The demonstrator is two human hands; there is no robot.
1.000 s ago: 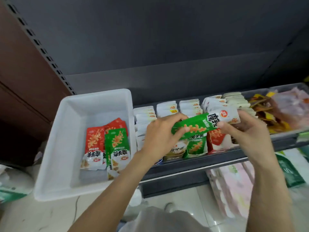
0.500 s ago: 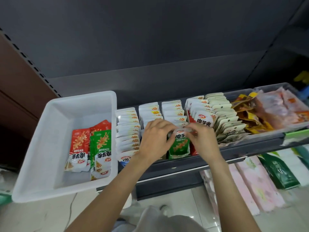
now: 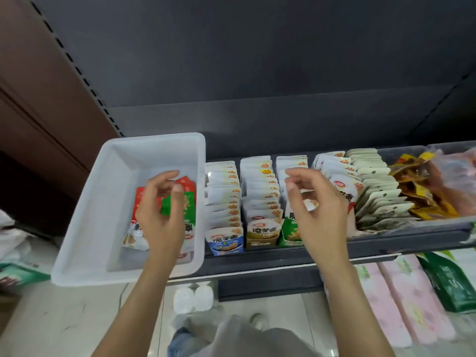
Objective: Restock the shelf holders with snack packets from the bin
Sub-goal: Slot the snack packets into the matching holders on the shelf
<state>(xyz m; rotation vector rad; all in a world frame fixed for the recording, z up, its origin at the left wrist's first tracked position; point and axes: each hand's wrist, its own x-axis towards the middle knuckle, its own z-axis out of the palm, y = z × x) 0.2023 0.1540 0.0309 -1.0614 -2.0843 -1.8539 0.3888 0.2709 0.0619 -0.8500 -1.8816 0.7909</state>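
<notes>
1. Dark grey shelving point(image 3: 257, 60) fills the whole backdrop, with a brown panel off to the left and pale floor tiles down below.
2. Far left on the shelf sits a white plastic bin point(image 3: 85, 215), hanging a bit over the shelf edge. A few red and green snack packets point(image 3: 189, 199) lie flat on its floor.
3. The left hand point(image 3: 161, 215) hangs over the bin right above those packets, fingers loosely curled and a bit apart, holding nothing as far as I can see.
4. Next come the shelf holders point(image 3: 261, 202), rows of white-topped packets standing upright, packed front to back. Front ones show blue, brown and green labels.
5. The right hand point(image 3: 313, 204) floats above the green-label row, fingers relaxed and slightly bent, thumb apart, gripping nothing.
6. Further right there's a clear tray point(image 3: 438, 222) of yellow and pinkish packets, jumbled.
7. Below the shelf, pink packs point(image 3: 401, 305) and a green bag point(image 3: 453, 287).
</notes>
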